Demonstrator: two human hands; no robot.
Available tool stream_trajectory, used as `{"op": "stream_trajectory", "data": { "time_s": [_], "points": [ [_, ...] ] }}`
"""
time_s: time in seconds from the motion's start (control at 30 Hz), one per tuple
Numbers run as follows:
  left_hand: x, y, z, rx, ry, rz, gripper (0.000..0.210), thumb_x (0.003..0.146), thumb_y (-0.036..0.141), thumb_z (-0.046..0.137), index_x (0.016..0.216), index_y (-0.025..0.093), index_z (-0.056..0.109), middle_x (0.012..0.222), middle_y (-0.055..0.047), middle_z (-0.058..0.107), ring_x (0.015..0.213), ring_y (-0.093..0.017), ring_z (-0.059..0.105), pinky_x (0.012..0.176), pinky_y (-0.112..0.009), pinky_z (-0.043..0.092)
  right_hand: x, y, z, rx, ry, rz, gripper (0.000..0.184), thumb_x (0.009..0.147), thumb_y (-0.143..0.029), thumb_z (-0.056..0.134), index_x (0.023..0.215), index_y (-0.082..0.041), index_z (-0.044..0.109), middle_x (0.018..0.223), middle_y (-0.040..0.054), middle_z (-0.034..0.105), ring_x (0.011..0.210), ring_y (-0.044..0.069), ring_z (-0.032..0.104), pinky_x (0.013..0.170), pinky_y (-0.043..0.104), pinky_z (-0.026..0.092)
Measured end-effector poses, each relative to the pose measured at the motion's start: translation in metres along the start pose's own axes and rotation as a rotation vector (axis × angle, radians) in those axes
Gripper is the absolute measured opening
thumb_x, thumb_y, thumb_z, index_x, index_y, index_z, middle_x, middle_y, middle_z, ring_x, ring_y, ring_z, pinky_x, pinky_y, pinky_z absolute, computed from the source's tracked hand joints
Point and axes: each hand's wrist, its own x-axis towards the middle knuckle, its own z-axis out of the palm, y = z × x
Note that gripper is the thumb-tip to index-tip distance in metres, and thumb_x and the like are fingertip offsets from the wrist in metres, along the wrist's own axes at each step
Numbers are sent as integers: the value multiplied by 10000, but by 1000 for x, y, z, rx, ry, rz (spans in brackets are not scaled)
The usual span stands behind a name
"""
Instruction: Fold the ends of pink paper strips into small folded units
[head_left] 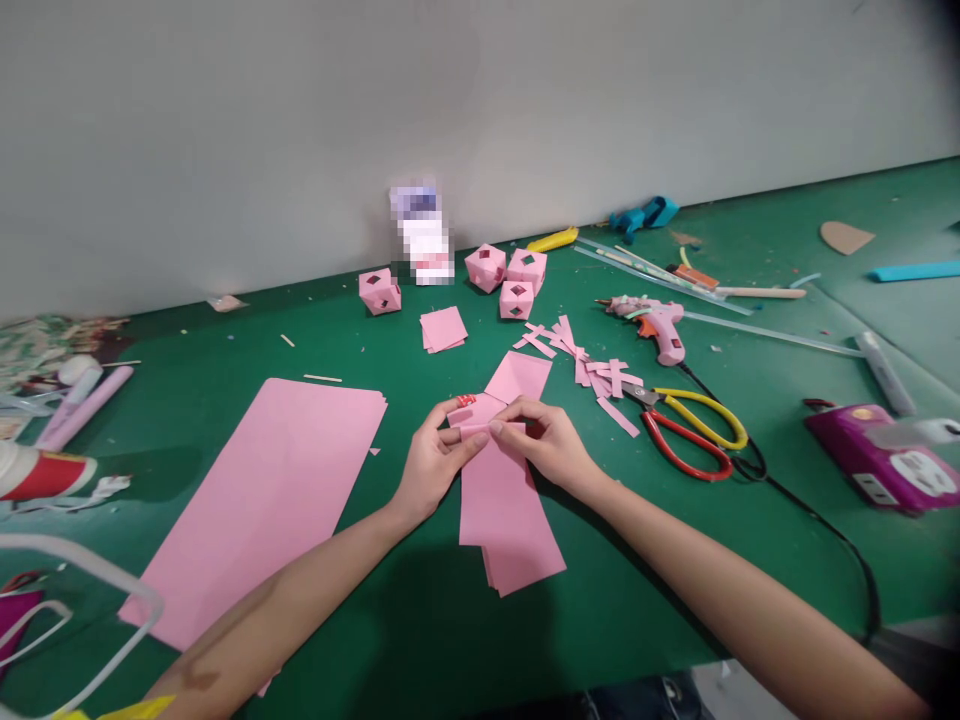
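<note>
From the head camera, I see two bare hands meeting over a green tabletop, working at a rectangular sheet of thin pink paper. The sheet lies directly under the fingertips and extends from them toward the person's body, its long axis running roughly away from the chest. Its far edge is turned up in a narrow fold. The left hand has thumb and fingers closed on the left part of that edge; the right hand pinches it near the middle, thumb on top. Neither hand is clearly nearer: both touch the paper, their fingertips almost meeting.

Just past the fingers lies a flat pink paper piece with slanted sides; whether it joins the held sheet, I cannot tell. The fingers hide much of the fold, and several left fingertips are behind the paper. Beneath the sheet's near end, loose layered pink papers stick out, mostly covered. The left forearm crosses a large stack of pink sheets, and a package by the wall is blurred into blocks.
</note>
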Motion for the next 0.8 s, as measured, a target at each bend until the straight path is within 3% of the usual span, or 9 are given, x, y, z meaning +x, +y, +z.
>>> {"op": "stream_trajectory", "data": {
  "time_s": [0.43, 0.8],
  "points": [
    [-2, 1, 1, 115, 1, 3, 616, 775, 391, 836, 1292, 205, 557, 894, -60, 786, 695, -194, 753, 633, -253, 574, 1, 1, 0, -16, -17, -102, 97, 852, -280, 702, 807, -206, 747, 824, 37, 694, 816, 189, 647, 788, 329, 494],
    [-4, 0, 1, 214, -7, 45, 697, 811, 429, 798, 1384, 198, 475, 754, -11, 761, 671, -193, 741, 589, -238, 552, 1, 1, 0, 0, -24, -74, 90, 840, -287, 711, 803, -207, 731, 840, 36, 704, 825, 194, 650, 805, 335, 492]
  ]
}}
